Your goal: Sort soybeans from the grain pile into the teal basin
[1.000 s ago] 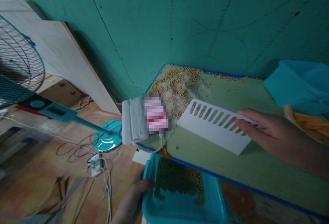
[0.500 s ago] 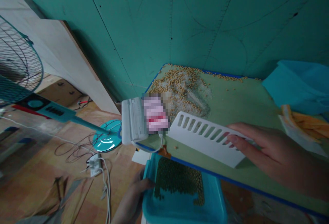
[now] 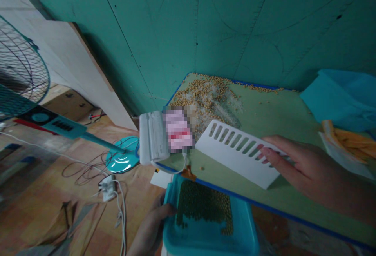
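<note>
My right hand (image 3: 296, 164) grips a white plastic piece with a row of slots (image 3: 235, 158), thumb on top, fingers partly seen through the slots. The piece is held tilted over the green tabletop (image 3: 279, 115). Beyond its left end lies a heap of yellowish beans mixed with white grains (image 3: 208, 99). Below the table's front edge, my left hand (image 3: 158, 218) is closed on the left rim of a blue plastic tub (image 3: 202, 244). Dark green beans and some yellowish ones (image 3: 202, 205) cover part of the tub's floor.
A phone with a blurred screen (image 3: 178, 130) sits in a white holder (image 3: 151, 138) with a cable at the table's left corner. A blue container (image 3: 343, 97) and orange cloth (image 3: 346, 140) lie at the right. A fan (image 3: 58, 124) and power strip (image 3: 108, 189) stand on the floor.
The white slotted piece has tilted, its slotted upper edge rising slightly near the left end. My right hand has shifted slightly upward; my left hand and the tub look the same.
</note>
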The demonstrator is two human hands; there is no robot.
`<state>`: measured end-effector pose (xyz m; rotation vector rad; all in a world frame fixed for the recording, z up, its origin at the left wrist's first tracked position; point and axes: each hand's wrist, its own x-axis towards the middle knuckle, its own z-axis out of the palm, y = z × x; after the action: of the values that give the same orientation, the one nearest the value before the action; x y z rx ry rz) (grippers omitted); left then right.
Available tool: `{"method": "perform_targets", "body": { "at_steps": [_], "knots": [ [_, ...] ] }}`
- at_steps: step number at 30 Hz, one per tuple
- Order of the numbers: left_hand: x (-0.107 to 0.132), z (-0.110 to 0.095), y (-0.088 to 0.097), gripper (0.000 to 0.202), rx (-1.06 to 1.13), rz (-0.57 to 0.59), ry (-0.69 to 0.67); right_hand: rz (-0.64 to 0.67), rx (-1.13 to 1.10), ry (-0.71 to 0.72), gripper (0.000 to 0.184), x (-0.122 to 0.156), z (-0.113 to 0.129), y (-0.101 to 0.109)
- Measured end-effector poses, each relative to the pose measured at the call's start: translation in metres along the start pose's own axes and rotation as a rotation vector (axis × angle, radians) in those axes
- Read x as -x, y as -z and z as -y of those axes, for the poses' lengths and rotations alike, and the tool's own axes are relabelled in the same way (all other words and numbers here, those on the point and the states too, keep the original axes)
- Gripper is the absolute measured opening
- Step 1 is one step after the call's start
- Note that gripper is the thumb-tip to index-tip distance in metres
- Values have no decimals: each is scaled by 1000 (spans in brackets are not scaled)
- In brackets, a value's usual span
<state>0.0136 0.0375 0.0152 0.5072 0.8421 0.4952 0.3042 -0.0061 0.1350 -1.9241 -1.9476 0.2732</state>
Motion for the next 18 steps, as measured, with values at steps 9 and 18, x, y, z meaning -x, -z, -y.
{"method": "perform_targets", "body": {
  "at_steps": [9, 18],
  "knots": [
    [1, 0, 0, 36, 10, 17, -14, 6, -58, -87, 25, -8, -12, 4],
    [2, -1, -6, 38, -50, 5, -33, -112, 220, 197, 19, 28, -15, -2]
  ]
}}
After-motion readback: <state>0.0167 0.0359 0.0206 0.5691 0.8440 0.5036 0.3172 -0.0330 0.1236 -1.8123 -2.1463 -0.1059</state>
